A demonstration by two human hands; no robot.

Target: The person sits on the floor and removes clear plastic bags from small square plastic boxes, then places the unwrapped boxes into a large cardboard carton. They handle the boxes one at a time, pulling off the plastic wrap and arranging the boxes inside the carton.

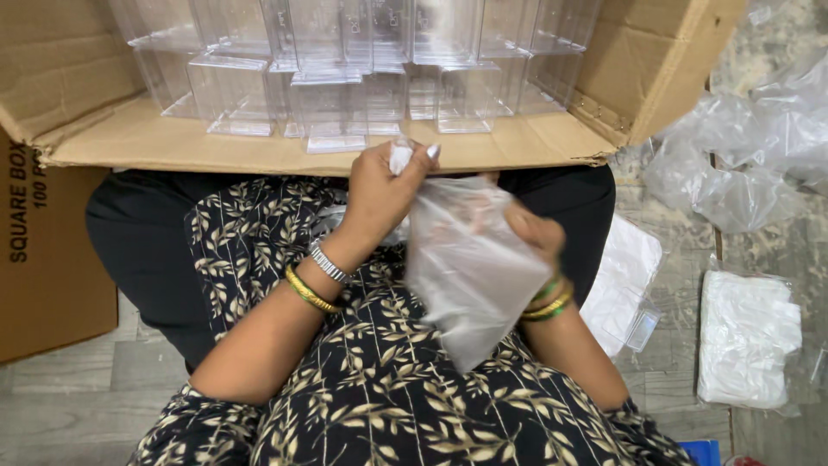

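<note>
A clear plastic bag point(470, 267) is held over the lap, just below the flap of the carton point(285, 147). Its long axis is tilted: the gathered mouth points up and slightly left toward the carton, and the bottom corner points down toward the lap. The mouth is pinched by the left hand point(379, 194), whose fingers are closed tightly on the bunched top edge, the thumb nail turned toward the carton. The right hand point(530, 231) is seen behind the film, on the bag's right side; the fingers appear to be curled against the bag, but how firmly it is gripped cannot be told through the plastic. What is inside the bag cannot be made out; only a cloudy pale shape is shown.

The carton is laid open on its side above the lap and is filled with rows of clear boxes point(345, 82), stacked upright with their openings toward the flap. To the right of the carton, crumpled empty bags point(742, 164) are piled on the floor. Below these, right of the lap, flat packs of white sheets point(746, 336) are lying in clear wrappers, and a second such pack point(625, 276) is resting just beside the right forearm.
</note>
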